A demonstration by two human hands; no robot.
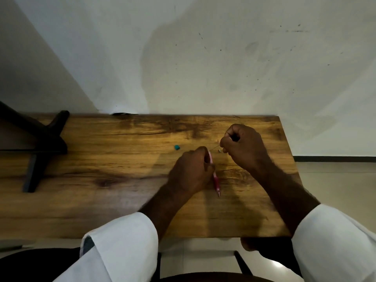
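Observation:
My left hand (191, 169) grips a pink mechanical pencil (216, 181) over the wooden table (101, 200); the pencil's tip points toward me and its upper end is hidden in my fingers. My right hand (242, 145) is curled and pinches a thin dark lead (215, 147) whose free end reaches toward the pencil's top. A small teal cap (177, 147) lies on the table left of both hands. A tiny pale piece (219, 151) rests on the wood below my right fingers.
A dark wooden stand (40, 147) sits on the table's left part. A white wall rises right behind the table's far edge. The table's right edge runs close to my right forearm. A chair seat shows below the near edge.

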